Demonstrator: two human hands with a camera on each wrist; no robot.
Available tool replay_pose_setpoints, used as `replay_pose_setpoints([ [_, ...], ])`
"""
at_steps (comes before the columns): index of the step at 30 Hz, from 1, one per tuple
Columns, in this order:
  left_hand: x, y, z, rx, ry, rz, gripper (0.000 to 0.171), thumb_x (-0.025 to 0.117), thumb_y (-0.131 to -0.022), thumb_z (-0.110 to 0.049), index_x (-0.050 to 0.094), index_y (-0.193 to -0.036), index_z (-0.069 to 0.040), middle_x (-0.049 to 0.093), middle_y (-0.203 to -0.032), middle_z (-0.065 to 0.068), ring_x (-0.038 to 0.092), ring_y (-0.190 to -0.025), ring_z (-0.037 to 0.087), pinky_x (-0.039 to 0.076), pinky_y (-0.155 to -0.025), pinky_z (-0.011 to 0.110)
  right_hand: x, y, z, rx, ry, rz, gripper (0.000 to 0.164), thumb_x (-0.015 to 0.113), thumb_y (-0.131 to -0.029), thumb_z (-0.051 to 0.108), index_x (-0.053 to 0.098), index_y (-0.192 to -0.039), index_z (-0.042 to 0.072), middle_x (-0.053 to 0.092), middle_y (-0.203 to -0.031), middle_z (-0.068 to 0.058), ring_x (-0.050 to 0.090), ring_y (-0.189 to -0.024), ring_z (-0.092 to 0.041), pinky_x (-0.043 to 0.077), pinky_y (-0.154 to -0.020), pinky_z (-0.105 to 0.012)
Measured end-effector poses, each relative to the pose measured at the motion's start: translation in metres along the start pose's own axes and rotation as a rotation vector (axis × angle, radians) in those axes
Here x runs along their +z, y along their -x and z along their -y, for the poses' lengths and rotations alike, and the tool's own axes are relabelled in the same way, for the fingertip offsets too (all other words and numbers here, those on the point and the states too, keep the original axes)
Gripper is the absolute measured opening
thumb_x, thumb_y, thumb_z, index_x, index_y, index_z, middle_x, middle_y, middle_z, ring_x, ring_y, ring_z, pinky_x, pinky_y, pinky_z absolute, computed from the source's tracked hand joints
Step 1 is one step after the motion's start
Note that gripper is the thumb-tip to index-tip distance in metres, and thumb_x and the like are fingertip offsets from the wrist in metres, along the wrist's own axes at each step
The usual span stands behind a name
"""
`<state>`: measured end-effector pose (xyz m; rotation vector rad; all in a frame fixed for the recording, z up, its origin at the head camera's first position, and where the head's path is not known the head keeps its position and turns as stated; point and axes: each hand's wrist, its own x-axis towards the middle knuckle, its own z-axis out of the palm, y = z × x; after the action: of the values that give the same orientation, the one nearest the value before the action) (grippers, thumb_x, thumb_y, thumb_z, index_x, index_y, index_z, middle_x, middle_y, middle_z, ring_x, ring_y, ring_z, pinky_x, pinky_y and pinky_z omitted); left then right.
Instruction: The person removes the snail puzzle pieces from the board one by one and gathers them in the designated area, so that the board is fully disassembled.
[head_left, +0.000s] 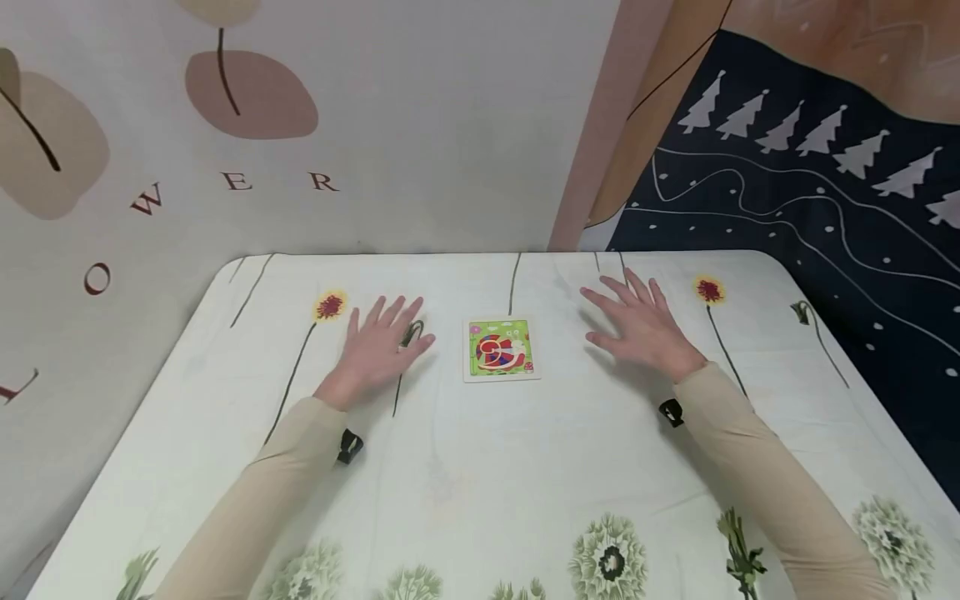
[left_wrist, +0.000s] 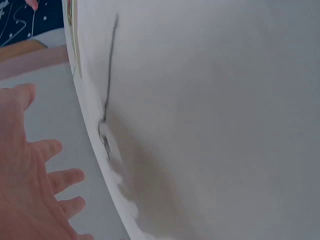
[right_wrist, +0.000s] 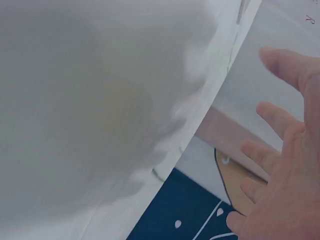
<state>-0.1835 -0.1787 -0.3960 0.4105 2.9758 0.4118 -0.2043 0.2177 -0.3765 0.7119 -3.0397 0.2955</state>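
A small square snail jigsaw puzzle in a pale frame lies on the table between the two hands. Its picture is a red and blue snail on green. To its left, my left hand is spread with the fingers apart, holding nothing. On the other side my right hand is spread the same way, also with nothing in it. Both wrist views show the left palm and the right palm raised above the cloth, with shadows beneath. Neither hand touches the puzzle.
A white tablecloth printed with flowers covers the table, whose far edge meets a pale wall hanging. At the right hangs a dark cloth with white trees. Black wrist straps show at the sleeves.
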Motion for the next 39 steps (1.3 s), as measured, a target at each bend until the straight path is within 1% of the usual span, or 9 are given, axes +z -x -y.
replay_pose_setpoints([
  [3,0.003,-0.001,-0.011,0.052,0.011,0.012,0.071,0.041,-0.098,-0.053,0.022,-0.155,-0.014,0.022,-0.156,0.017,0.008,-0.143,0.040,-0.003,-0.108,0.061,0.002,-0.004,0.005,-0.036,-0.037,-0.038,0.060,0.064,-0.091,0.031,0.046,-0.144,0.013,0.036,-0.147,-0.019,0.012,-0.141,-0.043,0.005,-0.108,-0.062],
  [7,0.006,0.001,-0.022,0.120,0.015,0.041,0.068,0.044,-0.099,-0.050,0.027,-0.154,-0.015,0.027,-0.154,0.016,0.014,-0.143,0.039,0.001,-0.108,0.062,0.005,-0.011,0.010,-0.064,-0.078,-0.077,0.054,0.066,-0.089,0.022,0.052,-0.139,0.009,0.043,-0.140,-0.020,0.019,-0.139,-0.042,0.013,-0.108,-0.060],
  [12,0.008,0.000,-0.030,0.215,0.012,0.080,0.064,0.045,-0.099,-0.047,0.031,-0.153,-0.016,0.032,-0.152,0.017,0.020,-0.141,0.039,0.006,-0.109,0.061,0.005,-0.018,0.017,-0.086,-0.110,-0.116,0.049,0.069,-0.088,0.016,0.057,-0.134,0.006,0.049,-0.133,-0.020,0.029,-0.134,-0.040,0.023,-0.105,-0.059],
  [17,0.010,0.000,-0.034,0.301,-0.011,0.112,0.060,0.049,-0.099,-0.043,0.033,-0.152,-0.019,0.035,-0.150,0.018,0.025,-0.139,0.039,0.010,-0.109,0.059,0.004,-0.026,0.026,-0.081,-0.143,-0.119,0.047,0.069,-0.088,0.014,0.058,-0.132,0.005,0.051,-0.128,-0.019,0.035,-0.128,-0.038,0.027,-0.102,-0.057],
  [19,0.011,0.000,-0.036,0.317,-0.005,0.119,0.059,0.050,-0.099,-0.042,0.035,-0.152,-0.020,0.036,-0.149,0.019,0.026,-0.138,0.039,0.010,-0.109,0.059,0.005,-0.029,0.028,-0.075,-0.152,-0.115,0.046,0.069,-0.088,0.014,0.058,-0.132,0.006,0.052,-0.128,-0.019,0.036,-0.127,-0.038,0.028,-0.101,-0.056],
  [23,0.014,-0.001,-0.037,0.341,-0.005,0.113,0.058,0.053,-0.098,-0.040,0.039,-0.150,-0.019,0.037,-0.148,0.021,0.028,-0.137,0.040,0.010,-0.108,0.061,0.007,-0.035,0.031,-0.071,-0.180,-0.119,0.045,0.069,-0.088,0.013,0.059,-0.131,0.005,0.053,-0.128,-0.019,0.038,-0.125,-0.037,0.030,-0.099,-0.056],
  [29,0.016,-0.003,-0.037,0.369,-0.018,0.115,0.055,0.054,-0.098,-0.040,0.042,-0.148,-0.020,0.034,-0.148,0.020,0.026,-0.139,0.036,0.012,-0.107,0.063,0.013,-0.043,0.035,-0.081,-0.205,-0.104,0.043,0.068,-0.088,0.012,0.060,-0.130,0.004,0.053,-0.128,-0.019,0.038,-0.125,-0.037,0.031,-0.098,-0.056],
  [34,0.018,-0.004,-0.040,0.399,-0.029,0.141,0.057,0.054,-0.098,-0.040,0.039,-0.150,-0.023,0.030,-0.150,0.021,0.023,-0.139,0.039,0.014,-0.107,0.063,0.017,-0.049,0.041,-0.099,-0.206,-0.089,0.042,0.068,-0.088,0.013,0.060,-0.129,0.004,0.054,-0.127,-0.019,0.040,-0.124,-0.037,0.032,-0.098,-0.054],
  [39,0.019,-0.004,-0.041,0.371,-0.035,0.184,0.056,0.052,-0.099,-0.039,0.036,-0.151,-0.027,0.018,-0.153,0.025,0.015,-0.141,0.040,0.012,-0.109,0.060,0.018,-0.054,0.047,-0.134,-0.205,-0.086,0.040,0.068,-0.089,0.013,0.061,-0.127,0.003,0.056,-0.125,-0.020,0.042,-0.122,-0.038,0.033,-0.098,-0.053],
])
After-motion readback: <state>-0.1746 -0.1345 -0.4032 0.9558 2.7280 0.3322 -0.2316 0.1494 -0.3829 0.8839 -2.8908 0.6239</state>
